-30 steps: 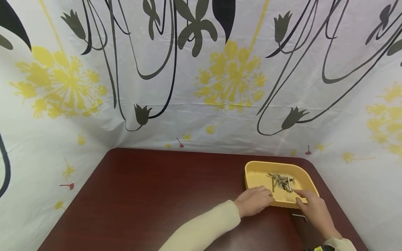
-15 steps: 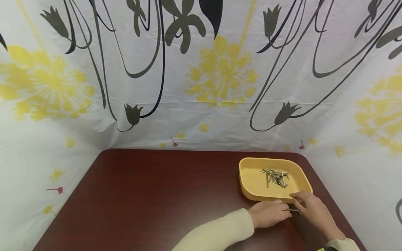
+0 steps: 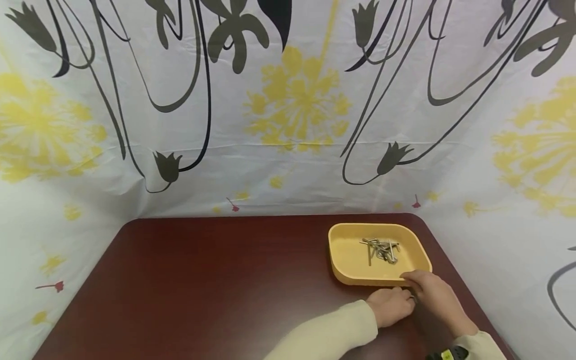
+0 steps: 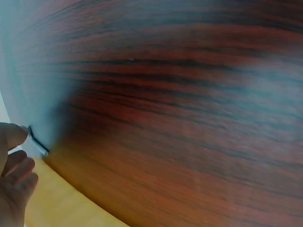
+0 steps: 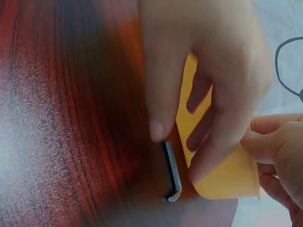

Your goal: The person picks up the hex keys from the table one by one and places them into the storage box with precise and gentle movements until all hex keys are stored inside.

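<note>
A yellow plastic tray (image 3: 351, 278) stands near the far right of the table, with several silver hex keys (image 3: 381, 251) piled inside. My right hand (image 3: 437, 299) pinches its front rim near the right corner, fingers and thumb showing at the edge of the right wrist view. Just in front of the tray, my left hand (image 3: 390, 307) reaches down to the tabletop. A single L-shaped hex key (image 5: 173, 166) lies there beside the tray wall. One left fingertip (image 5: 158, 130) meets the end of this key, while the other fingers are spread apart from it.
The dark red-brown table (image 3: 216, 280) has rounded far corners. Behind it and at both sides hangs a white cloth (image 3: 297, 185) with flower prints. The tray sits close to the table's right edge.
My left hand has moved from the tray's front rim rightward to the loose hex key. My right hand stays at the rim. The head view has turned to the right.
</note>
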The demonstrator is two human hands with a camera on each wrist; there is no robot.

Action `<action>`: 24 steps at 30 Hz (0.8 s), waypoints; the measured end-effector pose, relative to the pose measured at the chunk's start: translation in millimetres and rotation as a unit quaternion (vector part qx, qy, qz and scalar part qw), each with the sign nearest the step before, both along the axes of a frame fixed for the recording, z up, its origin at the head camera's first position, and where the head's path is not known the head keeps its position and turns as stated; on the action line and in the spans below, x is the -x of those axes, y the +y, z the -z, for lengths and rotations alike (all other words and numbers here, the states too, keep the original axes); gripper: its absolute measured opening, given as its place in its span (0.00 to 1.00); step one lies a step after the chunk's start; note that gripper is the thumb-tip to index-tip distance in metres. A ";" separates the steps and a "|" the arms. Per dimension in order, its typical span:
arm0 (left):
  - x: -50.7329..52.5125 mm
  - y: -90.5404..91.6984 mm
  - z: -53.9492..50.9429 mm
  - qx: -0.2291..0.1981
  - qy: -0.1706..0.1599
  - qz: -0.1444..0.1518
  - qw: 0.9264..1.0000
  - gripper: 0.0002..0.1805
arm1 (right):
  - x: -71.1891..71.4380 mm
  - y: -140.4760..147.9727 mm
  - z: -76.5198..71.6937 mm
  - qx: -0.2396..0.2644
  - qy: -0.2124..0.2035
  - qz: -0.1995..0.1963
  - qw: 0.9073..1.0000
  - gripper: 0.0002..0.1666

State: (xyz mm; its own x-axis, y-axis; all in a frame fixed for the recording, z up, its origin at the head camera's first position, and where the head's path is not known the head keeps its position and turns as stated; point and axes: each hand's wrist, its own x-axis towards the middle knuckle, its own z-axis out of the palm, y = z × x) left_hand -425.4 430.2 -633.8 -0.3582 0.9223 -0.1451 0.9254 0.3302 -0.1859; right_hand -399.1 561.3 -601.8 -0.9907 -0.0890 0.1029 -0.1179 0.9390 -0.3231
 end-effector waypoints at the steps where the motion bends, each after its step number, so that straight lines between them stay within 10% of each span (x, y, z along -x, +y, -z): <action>1: -0.7 2.4 1.3 0.000 0.007 -0.004 1.000 0.14 | 0.3 -0.7 0.2 0.000 -0.003 0.003 1.000 0.08; 10: -3.7 21.2 9.2 0.009 0.034 -0.060 0.998 0.14 | -0.3 0.8 1.3 -0.004 0.015 0.007 1.000 0.08; 24: -6.5 24.3 10.6 -0.014 0.064 -0.057 0.996 0.12 | 1.5 1.7 2.0 -0.015 0.015 0.007 1.000 0.08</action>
